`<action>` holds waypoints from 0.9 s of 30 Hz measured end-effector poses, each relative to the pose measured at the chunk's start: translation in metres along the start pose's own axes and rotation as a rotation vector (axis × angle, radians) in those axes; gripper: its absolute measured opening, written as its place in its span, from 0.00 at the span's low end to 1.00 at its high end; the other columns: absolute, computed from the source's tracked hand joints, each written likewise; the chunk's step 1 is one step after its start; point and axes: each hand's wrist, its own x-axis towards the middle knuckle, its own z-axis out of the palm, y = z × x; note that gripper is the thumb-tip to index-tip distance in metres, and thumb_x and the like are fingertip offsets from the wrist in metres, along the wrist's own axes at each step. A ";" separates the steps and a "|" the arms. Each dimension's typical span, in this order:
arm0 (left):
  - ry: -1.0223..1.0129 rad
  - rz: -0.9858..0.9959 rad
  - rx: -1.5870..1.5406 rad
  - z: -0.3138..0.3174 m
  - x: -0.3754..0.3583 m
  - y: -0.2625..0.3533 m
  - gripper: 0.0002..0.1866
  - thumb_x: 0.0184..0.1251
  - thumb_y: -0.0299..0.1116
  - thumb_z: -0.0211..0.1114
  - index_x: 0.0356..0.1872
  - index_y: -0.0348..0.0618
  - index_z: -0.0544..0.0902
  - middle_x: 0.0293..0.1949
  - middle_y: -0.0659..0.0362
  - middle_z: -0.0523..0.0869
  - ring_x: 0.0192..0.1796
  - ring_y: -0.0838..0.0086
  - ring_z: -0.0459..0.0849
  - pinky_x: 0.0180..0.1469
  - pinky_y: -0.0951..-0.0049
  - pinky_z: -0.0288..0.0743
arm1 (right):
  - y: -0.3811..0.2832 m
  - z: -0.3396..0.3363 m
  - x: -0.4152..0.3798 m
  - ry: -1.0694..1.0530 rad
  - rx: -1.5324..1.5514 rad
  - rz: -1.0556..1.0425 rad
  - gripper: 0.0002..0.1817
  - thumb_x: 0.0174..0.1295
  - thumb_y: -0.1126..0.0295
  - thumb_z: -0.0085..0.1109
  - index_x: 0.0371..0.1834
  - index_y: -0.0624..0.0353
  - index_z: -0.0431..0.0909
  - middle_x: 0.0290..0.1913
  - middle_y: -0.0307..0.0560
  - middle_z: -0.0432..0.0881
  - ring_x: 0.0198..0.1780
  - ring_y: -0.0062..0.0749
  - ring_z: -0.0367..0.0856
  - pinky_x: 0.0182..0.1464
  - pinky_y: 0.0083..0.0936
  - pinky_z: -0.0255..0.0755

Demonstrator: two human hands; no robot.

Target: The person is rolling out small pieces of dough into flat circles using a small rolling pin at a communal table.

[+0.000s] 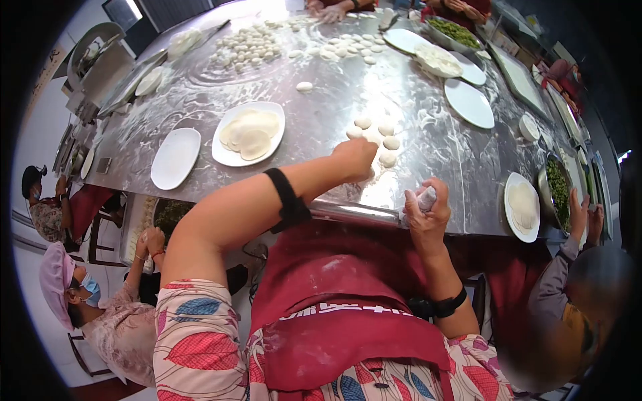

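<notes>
My left hand [356, 159] reaches across to a small group of round dough pieces [386, 159] near the table's front edge. Its fingers are curled down among them, and whatever they grip is hidden under the hand. My right hand [428, 214] is at the table edge, wrapped around a floured, whitish rod, apparently a rolling pin [426, 198], seen nearly end-on. To the left of my left hand, a white plate [219, 152] carries a stack of flat dough wrappers [251, 134].
Another white plate [175, 159] lies farther left on the floury metal table [321, 110]. Many dough pieces [247, 48] lie at the back. Right are plates [469, 104], wrappers [523, 204] and a bowl of green filling [556, 190]. Co-workers stand or sit around the table.
</notes>
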 end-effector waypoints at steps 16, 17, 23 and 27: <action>-0.074 -0.230 -0.514 0.006 -0.026 -0.018 0.07 0.49 0.28 0.64 0.30 0.38 0.82 0.26 0.52 0.84 0.31 0.67 0.82 0.36 0.68 0.74 | 0.004 0.010 0.023 -0.035 -0.013 0.051 0.17 0.55 0.76 0.63 0.44 0.57 0.66 0.24 0.49 0.75 0.22 0.33 0.79 0.25 0.27 0.71; -0.068 -0.216 -0.472 0.010 -0.028 -0.016 0.08 0.49 0.28 0.64 0.31 0.38 0.82 0.26 0.52 0.84 0.31 0.67 0.82 0.36 0.68 0.74 | 0.011 0.015 0.031 -0.022 -0.050 0.014 0.17 0.55 0.76 0.63 0.44 0.57 0.66 0.24 0.49 0.75 0.22 0.34 0.79 0.25 0.28 0.71; -0.022 -0.101 -0.383 0.007 -0.010 -0.002 0.10 0.51 0.34 0.63 0.33 0.42 0.84 0.30 0.50 0.85 0.35 0.61 0.84 0.40 0.64 0.76 | 0.029 0.037 0.073 -0.045 -0.143 0.002 0.17 0.55 0.74 0.63 0.44 0.58 0.66 0.22 0.51 0.76 0.22 0.41 0.79 0.25 0.32 0.70; 0.063 -0.095 -0.367 0.005 -0.030 -0.011 0.08 0.50 0.32 0.64 0.28 0.40 0.84 0.27 0.50 0.85 0.34 0.62 0.84 0.40 0.65 0.76 | 0.002 0.006 0.023 -0.051 -0.110 0.019 0.17 0.56 0.74 0.62 0.44 0.58 0.66 0.22 0.50 0.76 0.24 0.38 0.82 0.25 0.29 0.73</action>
